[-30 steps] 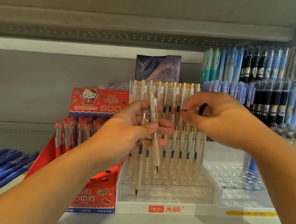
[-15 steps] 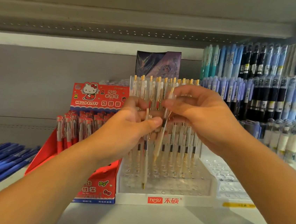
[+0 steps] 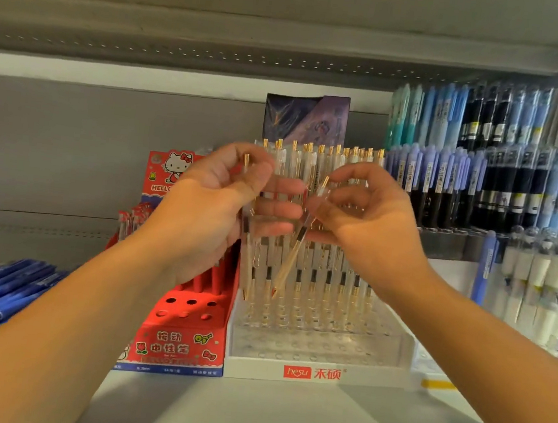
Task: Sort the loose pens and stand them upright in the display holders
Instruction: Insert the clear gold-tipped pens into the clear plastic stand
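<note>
Head view: right hand (image 3: 372, 228) pinches clear gold-tipped plastic pen (image 3: 292, 255), axis tilted, tip down-left above clear tiered plastic holder (image 3: 376, 354) (free front holes below); left hand (image 3: 216, 204) grips second clear pen (image 3: 245, 270), near vertical.

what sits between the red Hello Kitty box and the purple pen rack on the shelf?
Head view: the clear holder with standing gold-tipped pens. In front of it, the left hand and right hand each hold a loose pen.
</note>
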